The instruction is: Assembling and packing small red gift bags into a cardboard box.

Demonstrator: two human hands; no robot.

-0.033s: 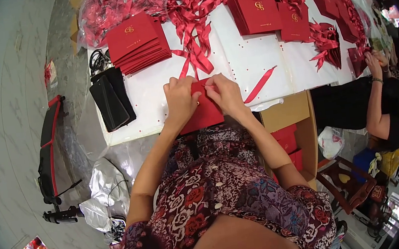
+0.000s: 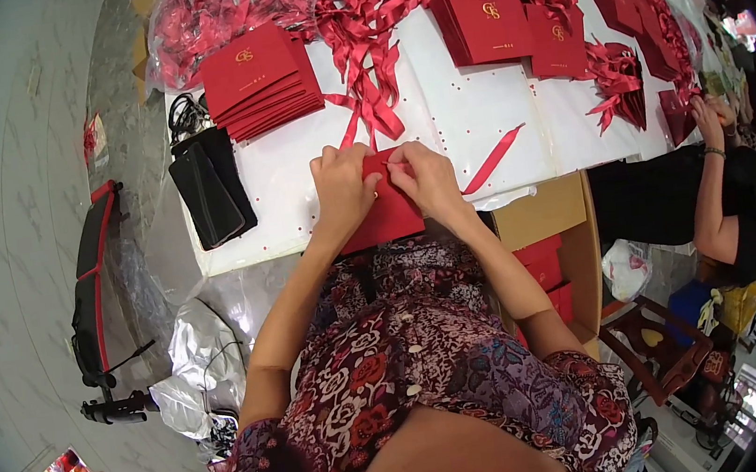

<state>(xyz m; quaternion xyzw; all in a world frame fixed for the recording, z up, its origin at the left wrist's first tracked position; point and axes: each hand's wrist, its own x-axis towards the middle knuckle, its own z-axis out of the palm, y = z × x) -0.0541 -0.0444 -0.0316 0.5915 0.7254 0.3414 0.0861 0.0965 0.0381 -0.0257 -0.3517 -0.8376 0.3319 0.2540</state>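
Note:
A flat red paper bag (image 2: 386, 221) lies at the table's near edge, right in front of me. My left hand (image 2: 341, 184) is closed on its left upper part, thumb laid over the red face. My right hand (image 2: 430, 180) pinches near the bag's top edge; any ribbon end between its fingertips is too small to make out. Just beyond my hands, a strand of loose red ribbons (image 2: 374, 114) trails down from a heap. One cut red ribbon (image 2: 493, 160) rests to the right of my right hand.
A stack of red bags (image 2: 255, 76) stands at the far left beside a black phone (image 2: 208, 195). More bag stacks (image 2: 484, 25) sit at the far right. An open cardboard box (image 2: 578, 254) with red bags is below the table edge. Another person's arm (image 2: 712, 186) works farther right.

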